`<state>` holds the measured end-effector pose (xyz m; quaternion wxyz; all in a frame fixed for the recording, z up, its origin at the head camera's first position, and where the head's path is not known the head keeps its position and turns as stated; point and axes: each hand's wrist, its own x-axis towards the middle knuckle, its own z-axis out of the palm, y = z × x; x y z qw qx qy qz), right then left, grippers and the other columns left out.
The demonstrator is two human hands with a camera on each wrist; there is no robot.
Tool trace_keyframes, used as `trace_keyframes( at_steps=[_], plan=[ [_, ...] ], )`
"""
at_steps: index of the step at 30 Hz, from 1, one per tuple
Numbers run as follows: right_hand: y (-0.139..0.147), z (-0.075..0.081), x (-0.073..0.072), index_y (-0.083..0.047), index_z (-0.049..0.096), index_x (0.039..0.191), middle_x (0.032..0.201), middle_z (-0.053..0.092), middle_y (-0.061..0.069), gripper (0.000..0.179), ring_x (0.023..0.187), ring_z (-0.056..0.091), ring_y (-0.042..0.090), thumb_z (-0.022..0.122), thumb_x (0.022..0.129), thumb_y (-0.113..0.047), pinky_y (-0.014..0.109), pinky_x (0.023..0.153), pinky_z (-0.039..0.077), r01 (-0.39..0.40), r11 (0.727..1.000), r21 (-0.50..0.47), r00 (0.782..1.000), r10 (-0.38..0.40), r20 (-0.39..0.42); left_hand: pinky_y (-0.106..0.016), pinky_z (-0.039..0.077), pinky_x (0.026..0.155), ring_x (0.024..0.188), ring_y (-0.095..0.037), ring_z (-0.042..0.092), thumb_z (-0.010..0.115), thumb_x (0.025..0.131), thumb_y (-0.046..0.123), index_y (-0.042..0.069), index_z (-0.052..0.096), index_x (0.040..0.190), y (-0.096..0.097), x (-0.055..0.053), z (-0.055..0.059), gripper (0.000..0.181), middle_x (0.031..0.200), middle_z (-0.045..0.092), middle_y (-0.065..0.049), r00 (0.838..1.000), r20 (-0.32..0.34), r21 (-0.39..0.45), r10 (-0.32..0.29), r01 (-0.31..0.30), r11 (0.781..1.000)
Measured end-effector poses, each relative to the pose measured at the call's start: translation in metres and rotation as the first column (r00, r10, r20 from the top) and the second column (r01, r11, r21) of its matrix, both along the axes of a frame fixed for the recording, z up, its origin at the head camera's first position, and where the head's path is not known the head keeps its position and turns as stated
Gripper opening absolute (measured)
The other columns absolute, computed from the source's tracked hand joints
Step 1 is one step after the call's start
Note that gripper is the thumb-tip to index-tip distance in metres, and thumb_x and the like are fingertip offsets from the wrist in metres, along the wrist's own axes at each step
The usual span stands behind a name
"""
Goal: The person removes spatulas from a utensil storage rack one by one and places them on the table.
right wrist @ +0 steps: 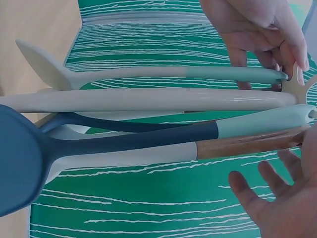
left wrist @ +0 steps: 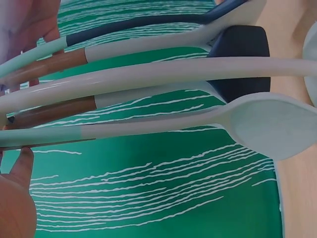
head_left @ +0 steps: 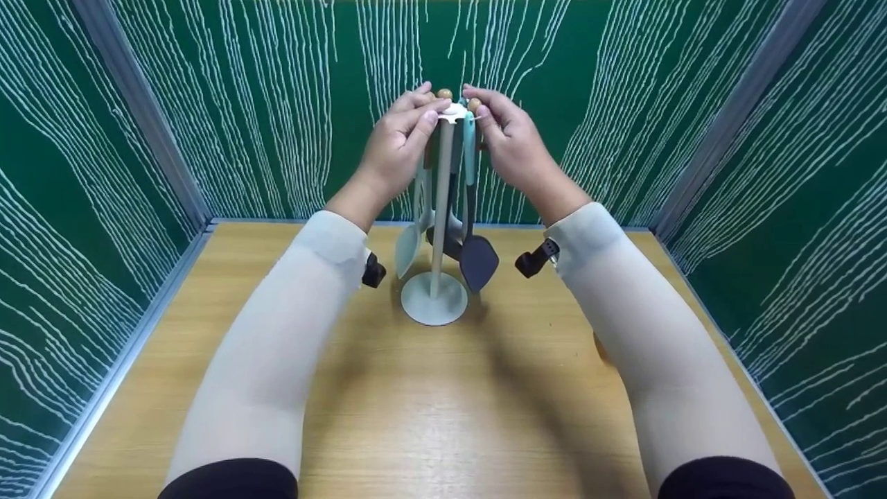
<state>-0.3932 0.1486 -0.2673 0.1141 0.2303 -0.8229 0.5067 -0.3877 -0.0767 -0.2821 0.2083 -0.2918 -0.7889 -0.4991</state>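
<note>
A pale utensil stand (head_left: pixel 438 208) rises upright from its round base (head_left: pixel 434 299) on the table. From its hooked white top (head_left: pixel 454 111) hang several kitchen utensils, among them a dark turner (head_left: pixel 479 263) with a mint handle (right wrist: pixel 267 120) and a pale green spoon (left wrist: pixel 270 126). My left hand (head_left: pixel 402 138) pinches the left edge of this top between thumb and fingers. Across from it my right hand (head_left: pixel 514 138) pinches the right edge beside a wooden handle end (head_left: pixel 475 104). Brown handles (right wrist: pixel 247 144) hang among the mint ones. In the head view the utensils partly hide one another.
The wooden table (head_left: pixel 416 402) is enclosed by green walls (head_left: pixel 277 104) with white wavy lines and grey frame posts (head_left: pixel 149 118). A small brown-orange object (head_left: pixel 601 350) shows partly behind the right forearm.
</note>
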Motion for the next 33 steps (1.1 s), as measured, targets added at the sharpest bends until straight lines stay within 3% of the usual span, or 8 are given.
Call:
trace_keyframes(
  at_steps=[6, 10, 15, 21, 28, 33],
  plan=[
    [0.005, 0.000, -0.003, -0.023, 0.063, 0.159, 0.182, 0.042, -0.017, 0.040, 0.169, 0.043, 0.012, 0.049, 0.123, -0.032, 0.044, 0.128, 0.053, 0.000, 1.000, 0.014, 0.998, 0.001, -0.064, -0.025, 0.034, 0.137, 0.172, -0.006, 0.033, 0.050, 0.123, 0.034, 0.022, 0.070, 0.157, 0.002, 0.008, 0.007, 0.041, 0.176, 0.050, 0.006, 0.998, 0.067, 0.021, -0.015, 0.014, 1.000],
    [0.006, 0.000, -0.004, -0.022, 0.063, 0.157, 0.177, 0.050, -0.016, 0.038, 0.157, 0.055, 0.011, 0.048, 0.122, -0.032, 0.038, 0.123, 0.057, -0.002, 0.999, 0.038, 0.996, 0.005, -0.089, -0.020, 0.035, 0.135, 0.171, -0.005, 0.033, 0.054, 0.122, 0.033, 0.018, 0.070, 0.156, 0.008, 0.013, 0.009, 0.041, 0.176, 0.050, 0.006, 0.995, 0.101, 0.083, -0.019, 0.010, 0.996],
    [0.005, 0.002, -0.003, -0.030, 0.061, 0.159, 0.169, 0.059, -0.011, 0.040, 0.134, 0.062, 0.013, 0.048, 0.122, -0.038, 0.036, 0.116, 0.058, 0.025, 0.996, 0.085, 0.997, -0.018, -0.081, -0.016, 0.041, 0.128, 0.163, -0.009, 0.044, 0.065, 0.117, 0.034, 0.012, 0.076, 0.148, 0.017, 0.018, 0.006, 0.039, 0.160, 0.059, -0.001, 0.996, -0.018, 0.086, 0.091, -0.089, 0.992],
    [0.006, 0.002, 0.000, -0.037, 0.060, 0.160, 0.140, 0.066, -0.002, 0.040, 0.111, 0.059, 0.017, 0.047, 0.122, -0.042, 0.032, 0.098, 0.056, 0.046, 0.992, 0.114, 0.997, -0.038, -0.071, -0.019, 0.051, 0.108, 0.134, -0.019, 0.051, 0.079, 0.109, 0.041, 0.008, 0.084, 0.135, 0.023, 0.025, 0.007, 0.042, 0.133, 0.065, -0.007, 0.963, -0.156, 0.033, 0.221, -0.219, 0.975],
    [0.006, 0.001, 0.000, -0.039, 0.060, 0.159, 0.125, 0.062, -0.002, 0.039, 0.105, 0.057, 0.018, 0.047, 0.122, -0.042, 0.030, 0.094, 0.055, 0.052, 0.992, 0.115, 0.996, -0.043, -0.076, -0.022, 0.051, 0.099, 0.123, -0.019, 0.057, 0.081, 0.107, 0.046, 0.014, 0.087, 0.131, 0.025, 0.029, 0.011, 0.040, 0.120, 0.071, -0.007, 0.929, -0.194, -0.032, 0.314, -0.326, 0.945],
    [0.007, 0.001, -0.001, -0.039, 0.060, 0.159, 0.132, 0.065, -0.002, 0.040, 0.110, 0.058, 0.018, 0.046, 0.122, -0.043, 0.029, 0.099, 0.055, 0.061, 0.991, 0.123, 0.995, -0.051, -0.081, -0.025, 0.052, 0.098, 0.116, -0.019, 0.059, 0.080, 0.107, 0.045, 0.017, 0.089, 0.126, 0.024, 0.031, 0.014, 0.035, 0.115, 0.076, -0.006, 0.910, -0.230, -0.080, 0.344, -0.370, 0.926]
  ],
)
